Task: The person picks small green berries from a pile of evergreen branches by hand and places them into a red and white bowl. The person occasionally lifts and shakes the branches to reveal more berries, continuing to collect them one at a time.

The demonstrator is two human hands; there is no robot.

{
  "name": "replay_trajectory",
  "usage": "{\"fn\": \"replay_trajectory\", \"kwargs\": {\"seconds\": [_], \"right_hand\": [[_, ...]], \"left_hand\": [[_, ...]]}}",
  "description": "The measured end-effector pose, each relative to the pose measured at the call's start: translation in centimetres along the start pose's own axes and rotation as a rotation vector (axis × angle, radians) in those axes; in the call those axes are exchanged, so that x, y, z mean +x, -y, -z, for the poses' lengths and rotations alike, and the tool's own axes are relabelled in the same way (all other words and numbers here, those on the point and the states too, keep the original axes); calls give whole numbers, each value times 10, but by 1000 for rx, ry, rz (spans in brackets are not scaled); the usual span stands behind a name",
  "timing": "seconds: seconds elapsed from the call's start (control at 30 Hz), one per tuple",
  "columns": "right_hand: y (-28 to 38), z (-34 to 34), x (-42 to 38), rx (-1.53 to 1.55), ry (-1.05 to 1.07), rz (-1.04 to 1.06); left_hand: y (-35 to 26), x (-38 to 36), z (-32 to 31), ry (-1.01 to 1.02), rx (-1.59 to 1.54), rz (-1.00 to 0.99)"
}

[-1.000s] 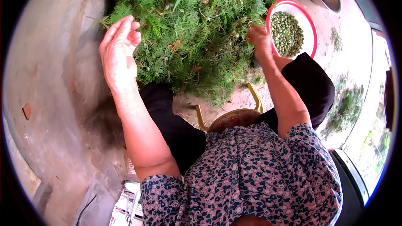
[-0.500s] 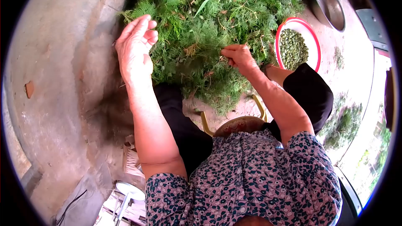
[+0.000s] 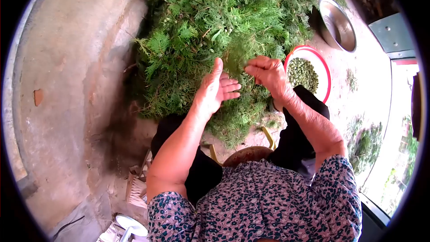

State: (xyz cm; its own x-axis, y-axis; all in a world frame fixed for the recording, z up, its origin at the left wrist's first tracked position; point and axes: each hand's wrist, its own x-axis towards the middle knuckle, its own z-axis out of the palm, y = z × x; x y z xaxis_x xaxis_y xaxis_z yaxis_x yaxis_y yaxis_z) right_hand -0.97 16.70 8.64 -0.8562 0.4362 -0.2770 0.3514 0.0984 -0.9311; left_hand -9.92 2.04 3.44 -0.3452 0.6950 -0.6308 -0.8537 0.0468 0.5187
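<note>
A large heap of green conifer branches (image 3: 188, 40) fills the upper middle of the head view, with small pale cones among its fronds. Over the front of this heap, my right hand (image 3: 273, 77) pinches a feathery conifer sprig (image 3: 236, 56), which is blurred by motion. Just left of the sprig, my left hand (image 3: 216, 88) has its thumb up and fingers stretched apart, with nothing visible in it. Beyond my right hand stands a white basin with a red rim (image 3: 328, 78), holding many small green cones (image 3: 303, 74).
A metal bowl (image 3: 338, 24) leans at the upper right. Below the heap, a stool with yellowish legs (image 3: 268, 138) shows between my knees. A reddish fragment (image 3: 38, 97) lies on the concrete at left. A white round object (image 3: 131, 225) is at lower left.
My left hand has moved right and down from the heap's left side to near my right hand. My right hand has shifted slightly right and down. The view has shifted a little.
</note>
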Motion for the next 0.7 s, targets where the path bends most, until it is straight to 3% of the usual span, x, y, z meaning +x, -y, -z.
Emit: {"fn": "replay_trajectory", "kwargs": {"seconds": [0.03,0.07,0.13,0.2,0.27,0.47,0.53,0.57,0.67,0.7], "right_hand": [[-4,-2,-2,-194,51,247],[-1,-5,-8,-280,116,289],[-3,-16,-14,-295,228,544],[-8,-25,-23,-439,256,608],[-6,-29,-24,-579,349,645],[3,-29,-20,-752,423,765],[4,-28,-22,-560,359,708],[0,-26,-19,-434,321,703],[3,-21,-14,-436,219,589],[1,-24,-11,-295,81,583]], "left_hand": [[2,5,1,105,-70,11],[4,9,4,100,-66,9],[-11,2,-7,-88,-211,-174],[-26,2,0,-24,-220,-170],[-33,-5,4,-119,69,-319],[-43,-11,5,-109,-133,-404],[-45,-11,9,50,-255,-449],[-47,-13,10,-57,-231,-432],[-48,-12,8,-84,-225,-483],[-50,-14,6,-86,-224,-480]]}}
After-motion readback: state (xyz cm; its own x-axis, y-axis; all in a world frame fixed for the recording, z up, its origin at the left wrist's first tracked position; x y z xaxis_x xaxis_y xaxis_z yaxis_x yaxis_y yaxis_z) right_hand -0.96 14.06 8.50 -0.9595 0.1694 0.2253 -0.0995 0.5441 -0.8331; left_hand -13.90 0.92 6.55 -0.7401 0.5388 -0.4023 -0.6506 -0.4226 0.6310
